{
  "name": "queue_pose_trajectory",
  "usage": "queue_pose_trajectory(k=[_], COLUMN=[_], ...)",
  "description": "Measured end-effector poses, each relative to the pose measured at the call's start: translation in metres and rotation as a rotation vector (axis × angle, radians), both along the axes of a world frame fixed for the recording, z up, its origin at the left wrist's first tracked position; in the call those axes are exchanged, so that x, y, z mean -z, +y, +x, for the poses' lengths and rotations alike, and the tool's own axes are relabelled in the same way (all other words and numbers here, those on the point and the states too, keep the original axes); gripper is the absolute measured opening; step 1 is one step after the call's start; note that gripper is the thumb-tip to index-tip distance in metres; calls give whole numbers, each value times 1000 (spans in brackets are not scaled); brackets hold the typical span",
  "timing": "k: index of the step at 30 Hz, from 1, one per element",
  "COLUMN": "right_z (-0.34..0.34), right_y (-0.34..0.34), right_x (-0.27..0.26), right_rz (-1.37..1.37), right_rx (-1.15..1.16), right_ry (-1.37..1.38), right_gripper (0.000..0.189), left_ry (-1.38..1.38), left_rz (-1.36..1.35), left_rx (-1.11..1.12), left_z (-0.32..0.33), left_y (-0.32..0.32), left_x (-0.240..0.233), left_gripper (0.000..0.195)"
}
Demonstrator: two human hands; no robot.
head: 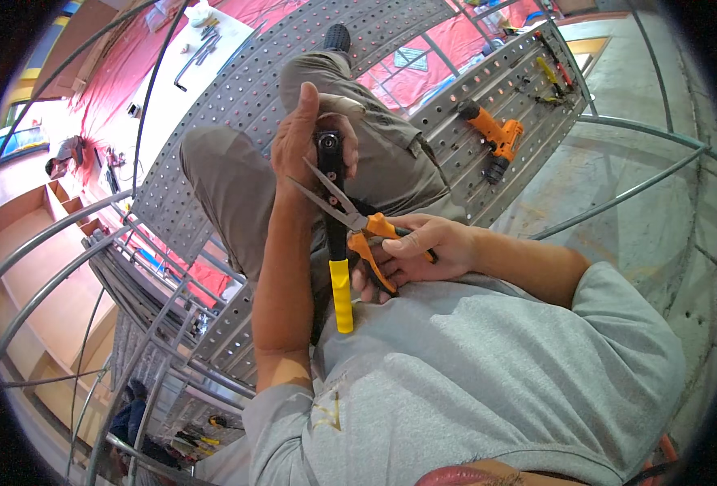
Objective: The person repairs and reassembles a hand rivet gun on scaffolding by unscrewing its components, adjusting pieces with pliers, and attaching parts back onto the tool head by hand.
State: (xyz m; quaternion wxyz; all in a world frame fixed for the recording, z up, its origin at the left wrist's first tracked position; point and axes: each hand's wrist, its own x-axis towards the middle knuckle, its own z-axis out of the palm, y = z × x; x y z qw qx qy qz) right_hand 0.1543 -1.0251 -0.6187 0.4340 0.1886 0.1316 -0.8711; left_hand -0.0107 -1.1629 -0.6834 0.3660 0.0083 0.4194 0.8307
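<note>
My left hand (316, 130) grips a black metal hand tool, possibly a hand riveter (334, 225), by its head end. Its yellow-sleeved handle (341, 297) points down towards my shirt. A finger of this hand looks covered in something white. My right hand (419, 246) holds long-nose pliers (352, 219) with orange and black handles. The plier jaws are spread and cross in front of the black tool; contact between them cannot be told. Both hands are over my lap, with my trousered legs (224, 182) beneath.
I sit on perforated metal scaffold planks (212, 121). An orange cordless drill (498, 140) lies to my right, with several hand tools (552, 76) beyond. Scaffold tubes (625, 197) surround me. Below are a white board (224, 30), a wooden cabinet frame (30, 225) and two people (67, 155).
</note>
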Motion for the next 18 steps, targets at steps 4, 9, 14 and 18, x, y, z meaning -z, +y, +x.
queue_pose_trajectory(k=[4, 9, 14, 18], right_z=[-3, -6, -9, -27], right_y=[1, 3, 8, 29], right_x=[10, 7, 10, -2], right_rz=[63, 170, 155, 331], right_rx=[-121, -162, -203, -479], right_ry=[-8, 4, 61, 153], right_gripper=[34, 34, 33, 35], left_ry=[-12, -97, -11, -41], left_rz=[-32, -42, -36, -13], left_rx=[28, 132, 213, 418], left_z=[2, 2, 5, 15], left_y=[-5, -17, -18, -10], left_x=[8, 6, 7, -21], left_gripper=[68, 70, 70, 65])
